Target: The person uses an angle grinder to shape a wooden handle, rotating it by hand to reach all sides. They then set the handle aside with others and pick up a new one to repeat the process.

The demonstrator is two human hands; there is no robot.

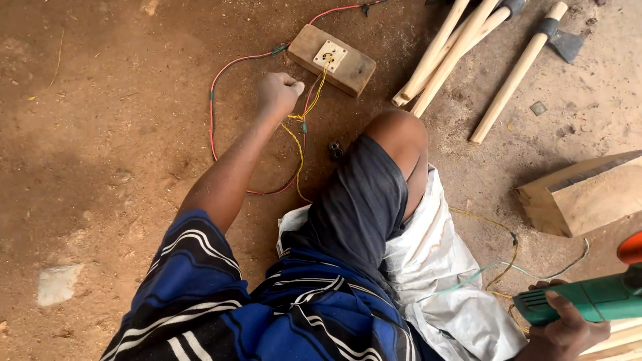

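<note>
Dirt floor, brown and dusty, is filling most of the view, and a person is sitting on it on a white sack. The left hand is reaching out with its grip curled tight, pinching a yellow wire that is running up to a wooden block with a white socket on top. A red wire is looping on the floor just beside that hand and is also joining the block. The right hand is sitting low by the person's side, with its grip wrapped around a green power tool near the edge of the view. Thin green and yellow wires are trailing from the tool over the sack. A pale wooden block is lying near the tool. Long wooden handles and an axe are lying farther off on the floor, well apart from both hands.
</note>
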